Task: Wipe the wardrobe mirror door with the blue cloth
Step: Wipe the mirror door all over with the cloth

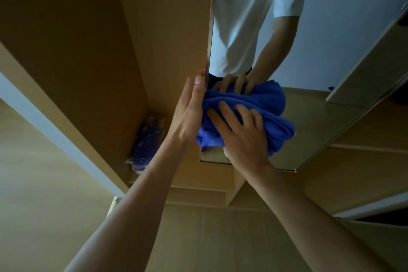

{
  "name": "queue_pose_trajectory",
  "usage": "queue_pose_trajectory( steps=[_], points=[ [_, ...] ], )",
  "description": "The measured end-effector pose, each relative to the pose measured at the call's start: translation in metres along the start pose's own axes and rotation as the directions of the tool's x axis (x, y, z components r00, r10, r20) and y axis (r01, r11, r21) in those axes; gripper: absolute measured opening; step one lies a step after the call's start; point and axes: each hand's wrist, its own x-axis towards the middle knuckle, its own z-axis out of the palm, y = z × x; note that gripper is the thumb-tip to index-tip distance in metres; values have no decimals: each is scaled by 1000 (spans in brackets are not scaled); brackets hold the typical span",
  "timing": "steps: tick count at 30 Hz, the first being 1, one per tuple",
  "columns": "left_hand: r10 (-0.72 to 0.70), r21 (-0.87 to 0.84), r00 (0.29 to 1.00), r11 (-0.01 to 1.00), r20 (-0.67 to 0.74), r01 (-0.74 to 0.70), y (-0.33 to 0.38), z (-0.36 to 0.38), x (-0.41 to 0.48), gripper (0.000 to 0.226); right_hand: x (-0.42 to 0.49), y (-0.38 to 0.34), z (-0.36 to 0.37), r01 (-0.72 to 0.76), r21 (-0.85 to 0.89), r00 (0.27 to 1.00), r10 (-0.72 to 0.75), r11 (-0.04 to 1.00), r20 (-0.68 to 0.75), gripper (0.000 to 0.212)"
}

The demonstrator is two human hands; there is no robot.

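The mirror door of the wardrobe stands open in front of me, its left edge running down the middle of the view. My right hand presses the bunched blue cloth flat against the lower part of the glass, fingers spread and fairly straight. My left hand holds the door's left edge, with the thumb on the front and the fingers hidden behind it. The glass reflects the cloth, a hand and a white shirt.
The open wardrobe compartment with wooden walls lies to the left of the door. A bag of purple items sits on its floor. Pale wooden flooring runs below. Another wardrobe door shows in the reflection at right.
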Motion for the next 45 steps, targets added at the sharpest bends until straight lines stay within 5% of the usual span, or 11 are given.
queue_pose_trajectory(
  steps=[8,12,21,28,39,45],
  points=[
    [29,72,999,997,-34,-27,-26,2,3,52,-30,-16,33,-63,76,997,66,995,-42,50],
    [-21,52,1000,998,-12,21,-37,2,2,31,-48,-20,51,-23,53,1000,23,998,-8,51],
    [9,30,1000,999,25,-9,-60,-6,4,50,-94,-45,94,-49,108,998,43,993,53,49],
    [41,34,999,999,-5,-41,-63,-4,13,38,-125,-63,134,-39,126,968,7,991,250,53],
    [123,78,990,989,73,-129,-79,5,17,41,-144,-79,152,-180,271,788,-26,946,615,58],
    [75,111,993,990,90,-85,-73,1,5,44,-153,-64,110,-261,358,760,-38,896,649,72]
  ],
)
